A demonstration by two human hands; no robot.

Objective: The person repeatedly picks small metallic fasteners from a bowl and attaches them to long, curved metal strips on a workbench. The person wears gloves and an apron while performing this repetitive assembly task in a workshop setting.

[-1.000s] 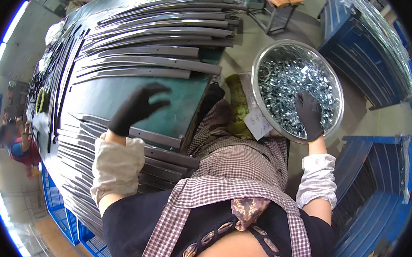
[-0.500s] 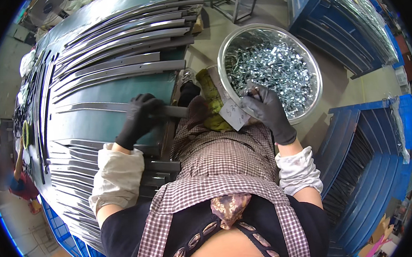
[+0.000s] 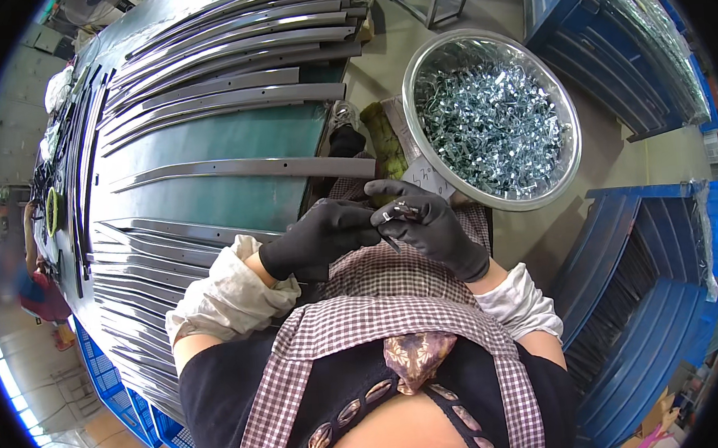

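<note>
In front of my apron, my two black-gloved hands meet. My right hand [image 3: 436,228] is closed round a few small metal clips [image 3: 406,212], some shiny and some dark. My left hand [image 3: 324,236] has its fingers pinched together against the right fingertips; what they grip, if anything, is hidden. Just beyond the left hand, a long grey strip [image 3: 264,169] with small holes lies across the green table [image 3: 207,201], its near end sticking out past the edge. To the right of my hands stands a clear round basin [image 3: 572,147] heaped with small silvery clips [image 3: 489,123].
More grey strips [image 3: 233,91] lie in rows on the table, with another group [image 3: 154,272] nearer me. Blue crates [image 3: 638,288] stand at my right, one holding dark strips. A paper tag [image 3: 427,176] hangs by the basin. Another person [image 3: 43,288] is at the far left.
My right hand has come away from the basin toward the middle. The left hand has let go of the grey strip, which now lies farther right, and has joined the right hand.
</note>
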